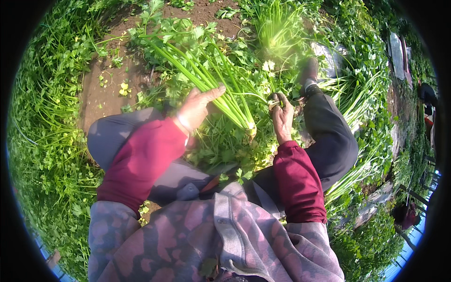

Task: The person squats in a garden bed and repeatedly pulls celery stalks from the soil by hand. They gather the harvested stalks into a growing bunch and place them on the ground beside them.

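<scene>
My left hand [197, 107] is wrapped around the stalks of a celery plant [230, 103], thumb lying across them. The plant slants, with its pale root end towards me at the lower right and its leafy tops pointing to the upper left. Level with it on the right, my right hand [283, 118] pinches a thin celery stalk [251, 94] that stretches across from the bunch. The fingertips partly hide that stalk's end. Loose celery leaves [225, 142] lie heaped below both hands, between my bent legs.
Dense green celery [53, 116] grows along the left. Bare brown soil [102, 84] lies beside it. A clump of celery [276, 33] stands ahead, and cut stalks [356, 102] are piled beyond my right leg [326, 123]. Another person [407, 215] is at the far right.
</scene>
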A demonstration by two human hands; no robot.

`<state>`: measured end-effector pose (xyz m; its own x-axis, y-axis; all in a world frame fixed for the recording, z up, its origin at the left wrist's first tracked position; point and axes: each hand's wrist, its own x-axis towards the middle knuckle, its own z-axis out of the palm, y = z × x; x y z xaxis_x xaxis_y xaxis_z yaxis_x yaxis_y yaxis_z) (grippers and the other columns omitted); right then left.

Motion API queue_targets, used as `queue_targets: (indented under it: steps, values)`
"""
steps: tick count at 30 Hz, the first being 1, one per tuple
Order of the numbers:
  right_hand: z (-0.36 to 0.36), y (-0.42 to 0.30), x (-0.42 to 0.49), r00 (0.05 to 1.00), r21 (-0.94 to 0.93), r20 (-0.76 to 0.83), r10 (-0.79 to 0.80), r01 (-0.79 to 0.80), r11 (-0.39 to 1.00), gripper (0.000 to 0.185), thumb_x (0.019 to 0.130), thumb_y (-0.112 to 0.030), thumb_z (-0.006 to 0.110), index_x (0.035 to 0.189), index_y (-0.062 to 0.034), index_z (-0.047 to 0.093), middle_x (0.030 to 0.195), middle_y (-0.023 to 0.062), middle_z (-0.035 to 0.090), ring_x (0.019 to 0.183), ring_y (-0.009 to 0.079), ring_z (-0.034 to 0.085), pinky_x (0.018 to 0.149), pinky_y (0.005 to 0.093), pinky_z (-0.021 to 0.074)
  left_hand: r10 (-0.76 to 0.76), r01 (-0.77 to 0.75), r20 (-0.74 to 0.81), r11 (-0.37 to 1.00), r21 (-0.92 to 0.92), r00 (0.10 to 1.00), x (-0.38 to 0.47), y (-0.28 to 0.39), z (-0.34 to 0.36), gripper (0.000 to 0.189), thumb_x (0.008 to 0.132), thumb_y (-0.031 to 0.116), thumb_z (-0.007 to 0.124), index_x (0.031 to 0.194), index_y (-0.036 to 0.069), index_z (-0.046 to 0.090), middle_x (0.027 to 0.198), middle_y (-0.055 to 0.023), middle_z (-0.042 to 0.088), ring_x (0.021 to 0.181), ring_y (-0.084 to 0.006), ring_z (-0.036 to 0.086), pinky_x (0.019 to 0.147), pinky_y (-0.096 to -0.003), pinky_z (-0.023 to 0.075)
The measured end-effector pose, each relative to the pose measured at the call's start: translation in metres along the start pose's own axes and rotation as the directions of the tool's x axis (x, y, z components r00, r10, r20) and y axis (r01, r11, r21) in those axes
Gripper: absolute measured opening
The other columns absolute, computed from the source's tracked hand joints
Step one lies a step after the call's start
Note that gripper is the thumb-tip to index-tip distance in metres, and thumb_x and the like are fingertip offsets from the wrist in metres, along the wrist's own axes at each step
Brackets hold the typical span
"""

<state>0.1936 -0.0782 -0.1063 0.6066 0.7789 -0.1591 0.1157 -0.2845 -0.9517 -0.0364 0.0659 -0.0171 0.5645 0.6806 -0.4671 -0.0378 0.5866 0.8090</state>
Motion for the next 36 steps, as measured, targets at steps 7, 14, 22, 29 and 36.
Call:
queue_targets:
  steps: [7,14,22,29,36]
  values:
    - [-0.007,0.029,0.001,0.996,-0.627,0.091,0.026,0.037,0.778,0.041,0.092,-0.038,0.053,0.116,-0.0057,0.059,0.104,0.0175,0.065,0.092,0.031,0.062,0.081,0.0386,0.0481,-0.121,0.081,-0.124,0.954,-0.29,0.985,-0.047,0.035,-0.025,0.024,0.091,0.02,0.065,0.11,0.005,0.063,0.098,-0.004,0.066,0.085,-0.0173,0.062,0.076,-0.034,0.0534]
    - [0.01,-0.092,-0.006,0.791,0.342,0.52,0.323,-0.539,0.77,0.061,0.093,-0.058,0.047,0.126,-0.0066,0.056,0.109,0.0123,0.06,0.092,0.0187,0.059,0.071,0.0304,0.049,-0.048,0.037,-0.051,0.979,-0.199,0.998,-0.042,0.006,-0.028,0.019,0.089,0.011,0.064,0.107,0.003,0.061,0.093,-0.0047,0.065,0.083,-0.0192,0.065,0.076,-0.0341,0.0553]
    - [0.018,-0.141,-0.007,0.876,0.149,0.475,0.083,-0.173,0.974,0.023,0.09,-0.021,0.067,0.109,-0.0077,0.066,0.082,-0.0042,0.059,0.067,0.0031,0.049,0.058,0.0197,0.0407,-0.156,0.137,-0.035,0.938,-0.318,0.987,-0.049,0.001,-0.033,0.029,0.088,0.027,0.069,0.107,0.007,0.06,0.096,-0.0069,0.064,0.08,-0.0193,0.063,0.075,-0.0348,0.0532]
    - [-0.022,-0.157,0.039,0.968,-0.085,0.252,0.02,0.002,0.996,0.047,0.087,-0.035,0.068,0.117,0.0004,0.061,0.095,0.0041,0.066,0.09,0.0127,0.061,0.075,0.0259,0.0466,-0.337,0.29,-0.101,0.901,-0.322,0.936,-0.046,-0.007,-0.034,0.033,0.085,0.035,0.07,0.101,0.008,0.061,0.084,-0.0066,0.064,0.067,-0.0199,0.061,0.059,-0.0371,0.0508]
    - [0.048,-0.106,-0.014,0.691,-0.523,0.719,-0.081,0.614,0.591,0.06,0.083,-0.042,0.067,0.126,-0.0028,0.054,0.131,0.0218,0.052,0.119,0.0365,0.053,0.099,0.0417,0.0435,-0.239,0.205,-0.089,0.935,-0.289,0.967,-0.038,-0.017,-0.032,0.026,0.09,0.022,0.064,0.107,0.003,0.059,0.091,-0.0084,0.066,0.081,-0.0213,0.064,0.075,-0.0363,0.0521]
